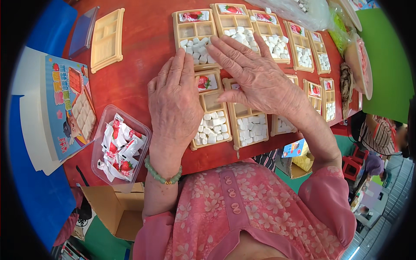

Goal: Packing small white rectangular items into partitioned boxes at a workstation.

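Observation:
My left hand (175, 97), a green bead bracelet on its wrist, reaches over the red table with fingers stretched out flat. Its fingertips come to the near edge of the marshmallows in a beige compartment tray (185, 31). My right hand (262, 80) spreads its fingers across several trays. Its index fingertip is beside the same white marshmallows (200, 48), and its thumb crosses a nearer tray (240, 110). Neither hand visibly grips anything. Another filled tray (212, 102) lies between my wrists, with a strawberry-printed sachet (207, 82) in its top compartment. My hands hide parts of these trays.
At the left stand a clear tub (96, 160) of strawberry-printed sachets, an empty beige tray (106, 41) and a colourful printed sheet (65, 108). More filled trays (303, 47) line the right, near a plastic bag (299, 17) and a round basin (367, 73). An open cardboard box (104, 203) is below.

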`<state>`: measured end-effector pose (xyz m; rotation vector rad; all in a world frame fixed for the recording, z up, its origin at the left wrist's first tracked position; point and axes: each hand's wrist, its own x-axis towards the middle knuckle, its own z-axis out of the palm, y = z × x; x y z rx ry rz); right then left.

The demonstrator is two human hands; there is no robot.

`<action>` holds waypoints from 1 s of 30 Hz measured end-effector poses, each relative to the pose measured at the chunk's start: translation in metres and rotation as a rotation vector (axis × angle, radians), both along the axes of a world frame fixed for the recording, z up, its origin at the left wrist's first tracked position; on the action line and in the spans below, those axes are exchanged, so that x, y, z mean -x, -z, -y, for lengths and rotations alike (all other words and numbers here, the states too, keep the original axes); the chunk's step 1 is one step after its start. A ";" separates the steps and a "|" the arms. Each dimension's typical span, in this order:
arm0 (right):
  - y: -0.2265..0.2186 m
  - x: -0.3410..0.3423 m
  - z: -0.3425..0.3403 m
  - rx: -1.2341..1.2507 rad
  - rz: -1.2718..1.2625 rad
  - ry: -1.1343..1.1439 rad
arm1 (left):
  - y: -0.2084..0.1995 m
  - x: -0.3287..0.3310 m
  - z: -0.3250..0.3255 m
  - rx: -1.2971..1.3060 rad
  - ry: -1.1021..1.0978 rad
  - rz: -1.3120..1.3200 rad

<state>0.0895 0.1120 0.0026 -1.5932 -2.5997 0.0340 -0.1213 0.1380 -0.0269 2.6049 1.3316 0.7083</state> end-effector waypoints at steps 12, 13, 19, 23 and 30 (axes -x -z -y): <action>-0.001 0.001 -0.002 0.055 -0.026 0.007 | -0.001 -0.001 0.001 0.014 0.010 -0.030; -0.001 0.001 -0.003 0.054 -0.027 0.009 | -0.003 -0.002 0.002 0.013 0.005 -0.024; 0.004 0.007 -0.011 0.084 -0.053 -0.018 | -0.002 -0.002 0.001 0.002 0.017 -0.023; 0.002 0.004 -0.012 0.107 -0.090 -0.026 | 0.000 -0.002 0.001 0.012 0.008 -0.019; 0.004 0.003 -0.018 0.141 -0.092 -0.016 | 0.000 -0.002 0.001 0.005 0.007 -0.025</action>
